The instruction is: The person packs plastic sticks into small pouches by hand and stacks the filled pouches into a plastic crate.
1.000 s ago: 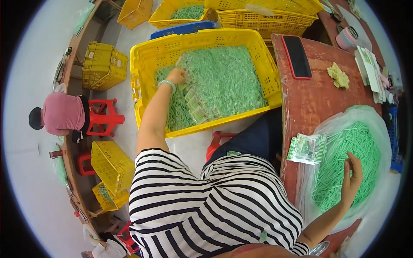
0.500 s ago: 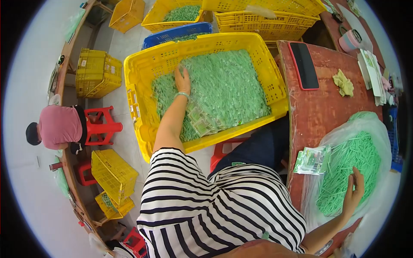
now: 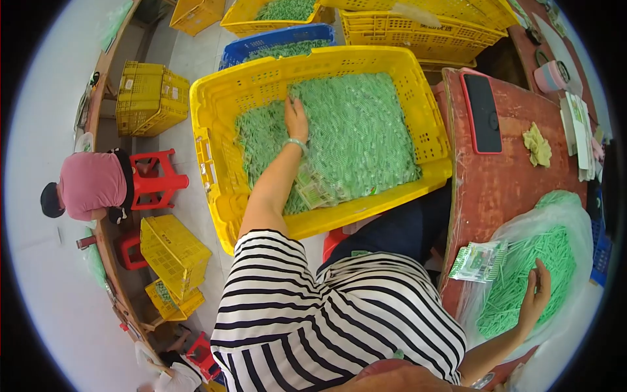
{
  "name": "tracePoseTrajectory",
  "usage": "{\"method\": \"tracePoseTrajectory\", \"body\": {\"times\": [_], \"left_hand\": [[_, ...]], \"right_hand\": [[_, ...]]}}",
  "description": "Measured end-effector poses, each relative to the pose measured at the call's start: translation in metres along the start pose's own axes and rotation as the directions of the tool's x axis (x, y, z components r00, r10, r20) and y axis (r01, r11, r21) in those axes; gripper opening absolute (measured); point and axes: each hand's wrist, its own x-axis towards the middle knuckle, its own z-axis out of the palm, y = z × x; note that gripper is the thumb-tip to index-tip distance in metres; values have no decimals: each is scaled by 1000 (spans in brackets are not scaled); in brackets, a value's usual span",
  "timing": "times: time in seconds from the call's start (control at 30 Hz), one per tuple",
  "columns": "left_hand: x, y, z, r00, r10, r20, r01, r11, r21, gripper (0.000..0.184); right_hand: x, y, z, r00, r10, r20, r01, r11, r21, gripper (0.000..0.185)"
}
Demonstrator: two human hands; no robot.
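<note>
Green packets [image 3: 366, 124] lie in the big yellow crate [image 3: 219, 166]. Middle and right side: packed tight in rows, up to the far rim. Left side: looser, jumbled heap. Near rim: a few flat clear packets [image 3: 315, 189] with printed labels, face up.

Left hand [image 3: 296, 123] in the crate, left of its middle, at the line between loose heap and packed rows. Fingers straight, slightly apart, pointing to the far rim, touching packets; cannot tell if any is pinched. Pale green bangle [image 3: 296, 143] on the wrist.

Right hand [image 3: 537, 294] over green sticks [image 3: 522, 287] in a clear plastic bag [image 3: 578, 225], fingers loosely bent, half open; contact with sticks cannot be told. Bag sits on the near part of the red worktop [image 3: 486, 196]. Bundle of packets [image 3: 479, 261] at the worktop's left edge, against the bag's left side.

Phone [image 3: 482, 112], red case, at the worktop's far left corner. Crumpled yellow cloth [image 3: 537, 145] right of it. White booklets [image 3: 577, 134] by the right edge. Cup [image 3: 552, 76] past the far right corner.

Beyond the big crate's far rim: blue crate [image 3: 277, 40] with more green packets, stacked yellow crates [image 3: 418, 36] to its right. Off left: person in pink top [image 3: 93, 186] beside a red stool [image 3: 159, 179], more yellow crates [image 3: 151, 98].
</note>
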Motion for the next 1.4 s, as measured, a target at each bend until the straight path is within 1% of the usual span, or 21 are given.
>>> {"method": "tracePoseTrajectory", "body": {"times": [0.07, 0.13, 0.2, 0.3, 0.37, 0.43, 0.47, 0.53, 0.57, 0.6, 0.67, 0.83, 0.9, 1.03, 1.1, 1.13, 1.17, 1.23, 1.27, 1.33, 1.4], "left_hand": [[4, -3, -7, 1000, -7, 28, 5, 998, 55, 60], [7, 15, -21, 971, 236, 45, -239, 939, 245, 57], [2, 37, -41, 989, 142, 36, -145, 927, 346, 53], [-18, 64, -60, 979, -185, -85, 203, 885, 418, 41], [-31, 56, -72, 858, -513, 15, 465, 789, 401, 38], [-49, 43, -78, 699, -714, 43, 646, 657, 389, 31], [-60, 46, -80, 700, -713, 40, 646, 656, 391, 31], [-83, 82, -81, 707, -700, 95, 558, 636, 533, 33], [-90, 83, -84, 831, -531, 163, 259, 630, 732, 47], [-90, 84, -86, 833, -527, 166, 255, 633, 731, 47], [-85, 87, -96, 773, -468, 429, -210, 449, 868, 54], [-81, 55, -98, 817, -380, 434, -222, 487, 844, 59], [-78, 51, -105, 777, -142, 613, -532, 372, 761, 49], [-64, 40, -111, 765, -68, 640, -564, 410, 717, 28], [-47, 35, -111, 822, 41, 568, -514, 484, 709, 23], [-38, 32, -110, 842, 240, 483, -531, 520, 669, 17], [-26, 32, -106, 842, 241, 482, -531, 520, 669, 17], [-1, 38, -95, 988, 48, 150, -135, 751, 647, 22], [7, 44, -92, 988, 51, 148, -135, 755, 642, 22], [17, 70, -87, 952, -304, 39, 201, 715, 669, 29], [29, 53, -84, 946, -309, 98, 165, 720, 674, 37]], "right_hand": [[1, 2, -3, 1000, 2, 17, -2, 1000, 9, 24], [4, 7, -16, 995, 54, 82, -47, 996, -82, 25], [1, 15, -23, 996, 56, 69, -50, 995, -87, 26], [1, 16, -31, 1000, 18, -2, -18, 997, -80, 27], [1, 18, -29, 1000, 20, -2, -21, 998, -60, 27], [2, 22, -30, 1000, 19, -7, -19, 999, -50, 27], [2, 23, -28, 1000, 15, 4, -15, 998, -58, 27], [2, 26, -24, 1000, 6, 9, -6, 998, -58, 27], [1, 27, -22, 1000, 1, 10, 0, 998, -57, 27], [-1, 29, -22, 1000, -2, 11, 3, 998, -58, 26], [-5, 34, -21, 1000, 25, 19, -24, 998, -57, 26], [-11, 37, -18, 999, 50, 18, -49, 997, -60, 26], [-10, 40, -16, 998, 57, 2, -56, 997, -50, 26], [-8, 36, -18, 999, 41, 7, -41, 997, -72, 25], [-7, 38, -18, 999, 19, -40, -21, 999, -43, 26], [-8, 39, -17, 999, 17, -43, -19, 999, -44, 26], [-8, 39, -15, 998, 7, -57, -10, 999, -50, 25], [-9, 40, -12, 997, -7, -78, 2, 998, -58, 25], [-10, 39, -11, 999, 5, -38, -7, 999, -54, 25], [-11, 37, -10, 1000, 18, 2, -18, 998, -58, 25], [-12, 34, -8, 1000, 17, -15, -17, 999, -30, 25]]}}
